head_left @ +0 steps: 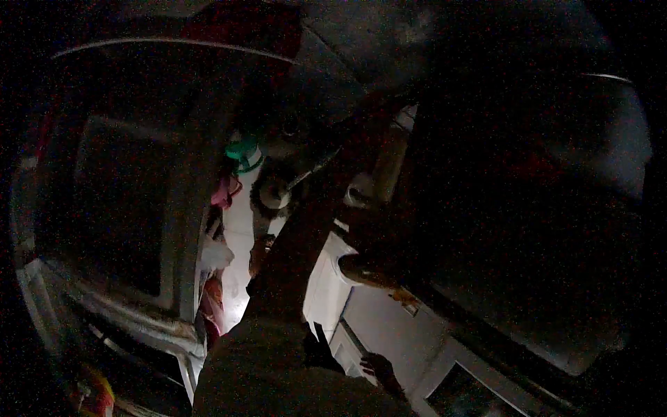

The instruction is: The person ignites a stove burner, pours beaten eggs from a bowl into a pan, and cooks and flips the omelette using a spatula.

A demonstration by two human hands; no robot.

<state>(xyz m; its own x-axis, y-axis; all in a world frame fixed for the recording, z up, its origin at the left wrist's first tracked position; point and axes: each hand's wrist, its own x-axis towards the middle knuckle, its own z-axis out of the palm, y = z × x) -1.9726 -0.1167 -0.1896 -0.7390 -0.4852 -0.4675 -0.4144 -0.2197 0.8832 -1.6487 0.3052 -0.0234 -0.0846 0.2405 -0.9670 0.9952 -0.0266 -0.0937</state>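
The scene is very dark, and most shapes are only outlines. At the lower right, what looks like my right hand (377, 367) shows as a dark shape against a pale panelled surface (389, 323). Its fingers look slightly apart beside a narrow pale edge, and I see nothing held in them. My left hand cannot be made out with certainty; a dim shape (260, 257) left of centre may be a hand or another object. Above that shape lies a dark, fuzzy-rimmed round object (278, 194) with a pale middle, and a thin pale rod (313, 170) slants up from it.
A green object (242, 150) and a pink item (225, 191) lie along the pale floor strip (238, 243). A whitish bundle (217, 256) and a reddish item (214, 302) are below them. Large dark framed furniture (125, 208) stands at left; a dark, rounded-edged mass (528, 278) fills the right.
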